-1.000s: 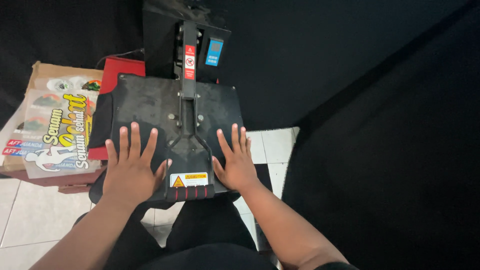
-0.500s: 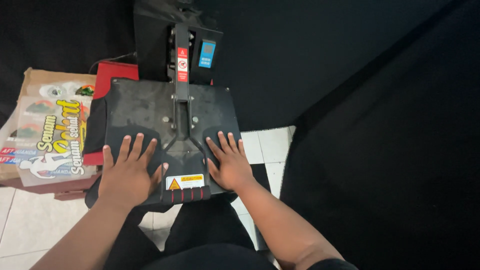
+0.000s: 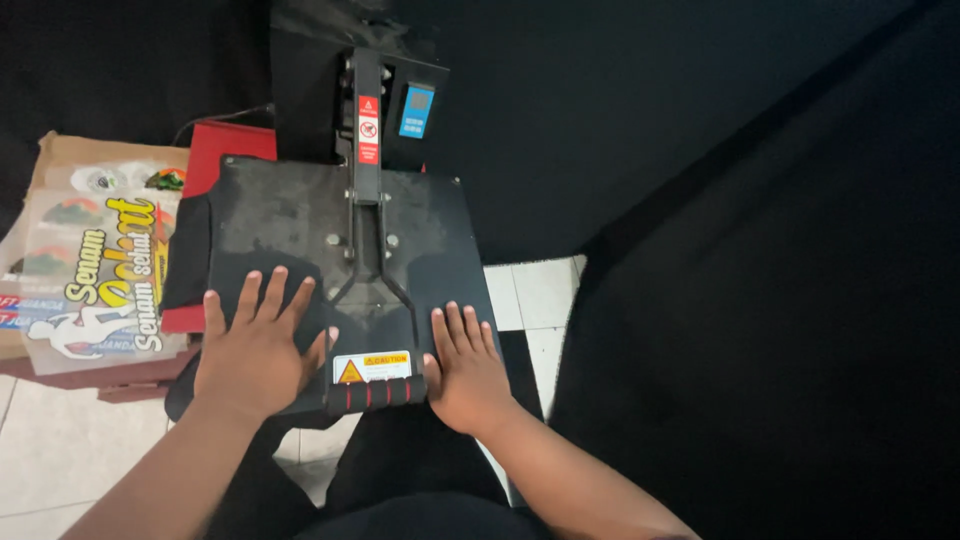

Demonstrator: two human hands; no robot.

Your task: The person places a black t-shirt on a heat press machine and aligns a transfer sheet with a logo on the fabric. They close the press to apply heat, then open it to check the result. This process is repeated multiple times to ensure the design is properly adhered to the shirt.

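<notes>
left hand (image 3: 255, 350): lying flat, palm down, fingers spreading
right hand (image 3: 465, 365): lying flat, palm down, fingers together

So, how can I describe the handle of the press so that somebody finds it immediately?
Find the black heat press in the middle, with its flat upper plate. At the plate's near edge, between the left hand and the right hand, sits the handle. It alone is a short black bar with red rings, below a yellow warning sticker.

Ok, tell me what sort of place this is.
Probably a small garment-printing workshop. Both hands, left hand and right hand, lie flat on a closed heat press, printed transfer sheets sit beside it, and black fabric is draped over a tiled floor.
</notes>
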